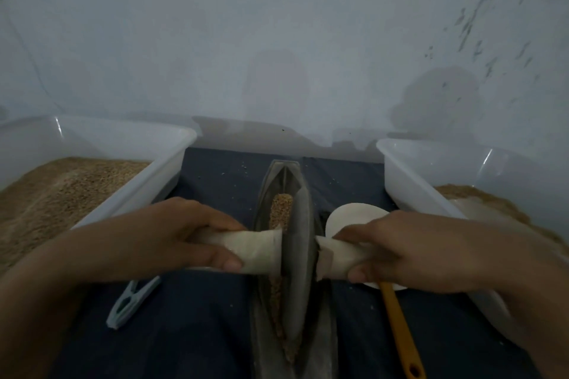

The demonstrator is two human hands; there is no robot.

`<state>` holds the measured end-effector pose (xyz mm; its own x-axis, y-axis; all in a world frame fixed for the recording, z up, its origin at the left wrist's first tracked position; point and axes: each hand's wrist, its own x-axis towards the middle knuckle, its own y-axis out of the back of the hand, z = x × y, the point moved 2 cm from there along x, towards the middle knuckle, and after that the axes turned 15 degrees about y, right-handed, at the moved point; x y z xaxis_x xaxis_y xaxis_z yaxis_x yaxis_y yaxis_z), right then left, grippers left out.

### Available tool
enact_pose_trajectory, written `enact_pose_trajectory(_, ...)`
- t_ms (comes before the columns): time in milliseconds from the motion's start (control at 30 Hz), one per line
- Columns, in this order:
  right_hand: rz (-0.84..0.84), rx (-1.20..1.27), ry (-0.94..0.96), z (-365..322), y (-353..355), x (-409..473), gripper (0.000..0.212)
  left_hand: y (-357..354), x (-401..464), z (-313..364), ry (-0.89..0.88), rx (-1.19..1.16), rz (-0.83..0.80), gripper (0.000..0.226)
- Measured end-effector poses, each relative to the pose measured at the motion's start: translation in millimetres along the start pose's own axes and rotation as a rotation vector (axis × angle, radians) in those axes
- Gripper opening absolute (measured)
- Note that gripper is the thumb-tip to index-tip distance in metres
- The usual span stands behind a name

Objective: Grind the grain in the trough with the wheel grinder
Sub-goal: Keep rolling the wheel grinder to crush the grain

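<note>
Head view: dark blue cloth [215, 326] below a pale, scuffed wall [277, 40]. At left and right edges, white tubs [172, 144] [400, 169] part-filled with grain. At centre, narrow trough [264, 194] lined with grain [280, 206]; wheel grinder [298, 255] upright inside, left hand [172, 237] and right hand [397, 249] gripping its wrapped handles.

Dull grey metal wheel [297, 255], cloth-wrapped handles [255, 251], glossy plastic tubs [166, 163].
</note>
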<state>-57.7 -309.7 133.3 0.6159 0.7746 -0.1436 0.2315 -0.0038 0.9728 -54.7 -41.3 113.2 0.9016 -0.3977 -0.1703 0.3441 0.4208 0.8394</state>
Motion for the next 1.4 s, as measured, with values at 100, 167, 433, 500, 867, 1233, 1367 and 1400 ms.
enact_pose_trajectory(100,0.023,0.001,0.002,-0.4,-2.8,4.2,0.030,-2.5,-0.2,-1.3,0.065,0.015,-0.014,0.047)
enact_pose_trajectory(167,0.112,-0.066,-0.014,3.6,-9.7,12.1,0.027,-4.2,5.1,-3.4,0.133,0.037,0.065,0.050)
enact_pose_trajectory(433,0.539,-0.423,-0.217,43.3,-49.7,47.5,0.046,-31.2,35.1,4.3,0.045,0.431,0.891,0.046)
enact_pose_trajectory(500,0.517,-0.415,-0.199,44.1,-49.1,47.1,0.047,-29.1,36.0,2.8,0.000,0.432,0.885,0.046)
enact_pose_trajectory(867,-0.026,0.093,-0.016,-2.8,-8.5,-6.1,0.033,0.7,1.2,-1.3,-0.032,-0.022,-0.010,0.046)
enact_pose_trajectory(1233,0.531,-0.441,-0.193,41.7,-40.3,51.7,0.047,-27.5,39.9,-10.0,0.101,0.275,0.778,0.044)
enact_pose_trajectory(1367,0.483,-0.428,-0.171,42.2,-38.1,54.4,0.046,-22.7,43.0,-10.2,0.082,0.280,0.749,0.047)
enact_pose_trajectory(1400,0.429,-0.410,-0.150,39.2,-33.9,51.4,0.046,-19.1,41.2,-11.3,0.087,0.243,0.682,0.046)
